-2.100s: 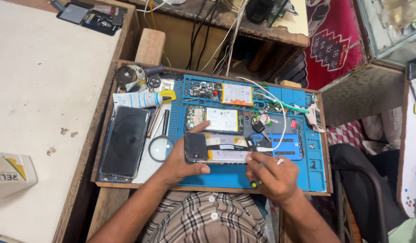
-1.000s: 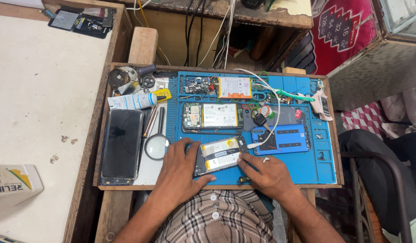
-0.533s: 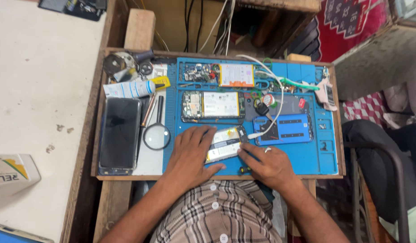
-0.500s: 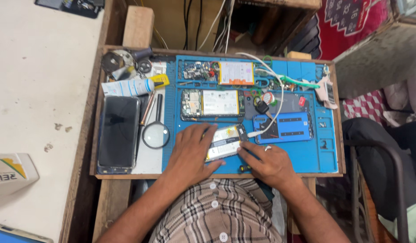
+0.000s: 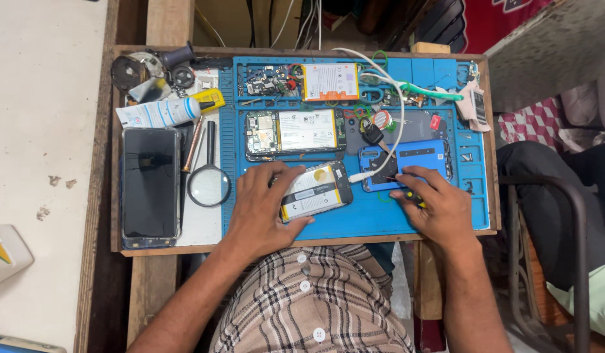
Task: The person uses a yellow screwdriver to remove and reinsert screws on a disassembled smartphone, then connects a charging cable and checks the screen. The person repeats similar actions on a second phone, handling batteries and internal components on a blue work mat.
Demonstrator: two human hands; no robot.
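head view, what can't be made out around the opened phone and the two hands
- Head view: left hand covers the left end of the opened phone.
- Right hand hides most of a yellow-and-black tool; its tip cannot be seen.
- Parts in the blue mat trays are too small to identify.

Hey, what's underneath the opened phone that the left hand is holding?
The opened phone lies on the blue repair mat, which shows all around it. The left hand covers its left end, so what lies under that part cannot be seen.
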